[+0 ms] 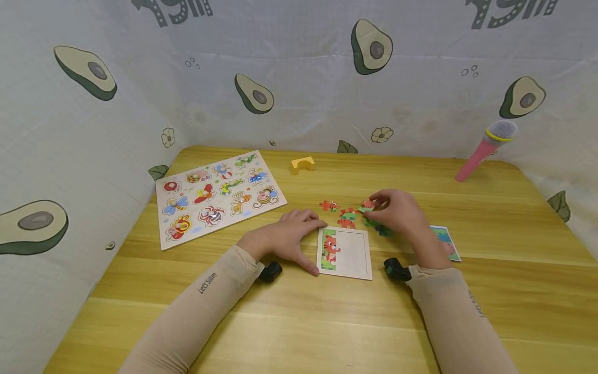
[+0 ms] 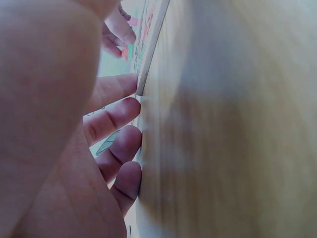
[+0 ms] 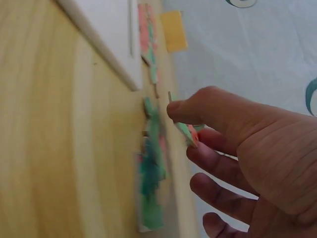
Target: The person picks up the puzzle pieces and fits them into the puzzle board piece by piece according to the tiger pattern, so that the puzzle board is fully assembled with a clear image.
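A square puzzle board [image 1: 352, 254] lies flat on the table, its left strip filled with tiger pieces [image 1: 329, 250]. My left hand [image 1: 291, 239] rests at the board's left side, thumb by the near corner and forefinger by the far one; in the left wrist view the forefinger touches the board's edge. My right hand [image 1: 399, 210] pinches a green and red puzzle piece [image 3: 187, 131] between thumb and fingers, raised off the table. Below and beside it lie loose pieces: red ones [image 1: 329, 205], red-green ones [image 1: 348, 218] and dark green ones [image 1: 384, 229], partly hidden by the hand.
A large insect peg board [image 1: 219, 200] lies at the left. A yellow arch block [image 1: 302, 164] sits towards the back, and a pink toy microphone [image 1: 483, 150] stands at the back right. A picture card [image 1: 447, 243] lies partly under the right wrist. A printed cloth hangs behind the table.
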A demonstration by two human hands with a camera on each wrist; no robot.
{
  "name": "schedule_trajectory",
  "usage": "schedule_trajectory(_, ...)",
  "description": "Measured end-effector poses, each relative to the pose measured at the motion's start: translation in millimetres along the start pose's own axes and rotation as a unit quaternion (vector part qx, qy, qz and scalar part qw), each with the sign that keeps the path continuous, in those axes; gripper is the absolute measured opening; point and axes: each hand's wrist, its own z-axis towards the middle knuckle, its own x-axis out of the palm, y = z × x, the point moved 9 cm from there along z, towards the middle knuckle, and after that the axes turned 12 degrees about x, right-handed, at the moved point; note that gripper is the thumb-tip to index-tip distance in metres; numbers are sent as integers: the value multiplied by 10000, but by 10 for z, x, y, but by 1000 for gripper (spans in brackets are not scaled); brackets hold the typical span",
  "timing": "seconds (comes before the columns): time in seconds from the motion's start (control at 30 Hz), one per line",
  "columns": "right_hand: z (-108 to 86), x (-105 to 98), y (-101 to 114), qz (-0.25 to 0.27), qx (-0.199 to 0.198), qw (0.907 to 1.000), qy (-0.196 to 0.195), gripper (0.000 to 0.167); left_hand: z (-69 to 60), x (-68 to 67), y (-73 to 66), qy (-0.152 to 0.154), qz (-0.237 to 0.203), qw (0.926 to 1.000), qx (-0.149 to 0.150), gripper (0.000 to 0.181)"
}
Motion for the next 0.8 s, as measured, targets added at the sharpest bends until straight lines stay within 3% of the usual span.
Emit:
schedule_trajectory(0.17,-76,-92,72,95,-267,9994,199,46,1,2,-4,0,-24,10000,6,111)
schedule_trajectory(0.3,-167,-50,206,23,-745,9939,812,40,2,7,2,15,-6,10000,-6,111)
schedule_trajectory(0.53,-355,234,422,-41,-1220,9670,2237,35,0,13,15,26,28,10000,-14,110)
schedule_trajectory(0.8,-490,503,454,-395,-927,9437,3150,29,-5,16,19,7,18,10000,6,110)
